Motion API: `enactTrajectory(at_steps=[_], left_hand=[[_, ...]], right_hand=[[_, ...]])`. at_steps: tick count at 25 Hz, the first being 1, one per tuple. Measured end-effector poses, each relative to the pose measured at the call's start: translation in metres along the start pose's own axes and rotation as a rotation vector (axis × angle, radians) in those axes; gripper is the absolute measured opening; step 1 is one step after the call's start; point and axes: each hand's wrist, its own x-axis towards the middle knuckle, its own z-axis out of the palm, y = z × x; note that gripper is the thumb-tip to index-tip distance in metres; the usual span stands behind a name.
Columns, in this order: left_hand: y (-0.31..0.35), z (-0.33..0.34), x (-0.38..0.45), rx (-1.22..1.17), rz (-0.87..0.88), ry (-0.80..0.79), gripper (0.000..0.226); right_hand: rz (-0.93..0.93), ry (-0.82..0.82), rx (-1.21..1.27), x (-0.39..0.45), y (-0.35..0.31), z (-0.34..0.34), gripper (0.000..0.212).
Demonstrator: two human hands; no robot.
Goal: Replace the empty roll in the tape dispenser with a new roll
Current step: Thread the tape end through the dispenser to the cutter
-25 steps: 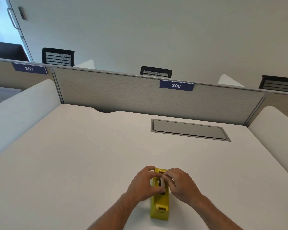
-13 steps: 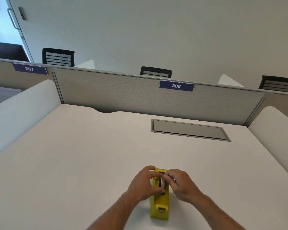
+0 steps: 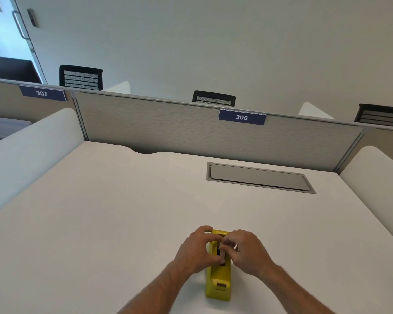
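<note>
Left hand: I am seeing the left hand point(image 3: 196, 251) curling round the left flank of the tape dispenser point(image 3: 218, 281), fingers bent over its far end and thumb pressing in toward the well; it is gripping the body, partly closed.
Tape dispenser: I am finding the yellow body standing on the white desk point(image 3: 100, 223) close to the near edge, its long axis running away from me and the cutter end pointing at me. I am judging it a weighted, stiff plastic shell that is resisting sliding, so bracing it by the flanks looks sound.
Roll: I am making out only a dark shape point(image 3: 221, 254) in the well between the two hands. I cannot tell whether it is the bare core or its spindle, nor whether it is seated or lifting. I am judging such a core light, rigid and smooth, best pinched by its rim or by the spindle ends and drawn straight up.
Right hand: I am seeing the right hand point(image 3: 247, 252) pinching inward over the well, fingertips point(image 3: 225, 247) bunching at the dark shape; nearly closed, though what it is holding I cannot tell for certain.
New roll: I am seeing none on the desk.
Hazard: I am judging the toothed cutter point(image 3: 220, 284) the part to keep fingers off.
</note>
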Motion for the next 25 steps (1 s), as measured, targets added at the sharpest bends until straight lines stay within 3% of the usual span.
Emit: enactTrajectory(at_steps=[16, 21, 25], left_hand=[[0.0035, -0.0005, -0.0003, 0.006, -0.020, 0.005, 0.065], [0.0019, -0.0018, -0.0010, 0.001, -0.004, 0.003, 0.061], [0.0000, -0.0022, -0.0018, 0.018, 0.024, 0.005, 0.056]], right_hand=[[-0.055, 0.107, -0.135, 0.0045, 0.0014, -0.0028, 0.007], [-0.068, 0.029, -0.037, 0.0039, 0.0007, -0.0038, 0.006], [-0.140, -0.045, -0.110, -0.0010, 0.0009, -0.0057, 0.012]])
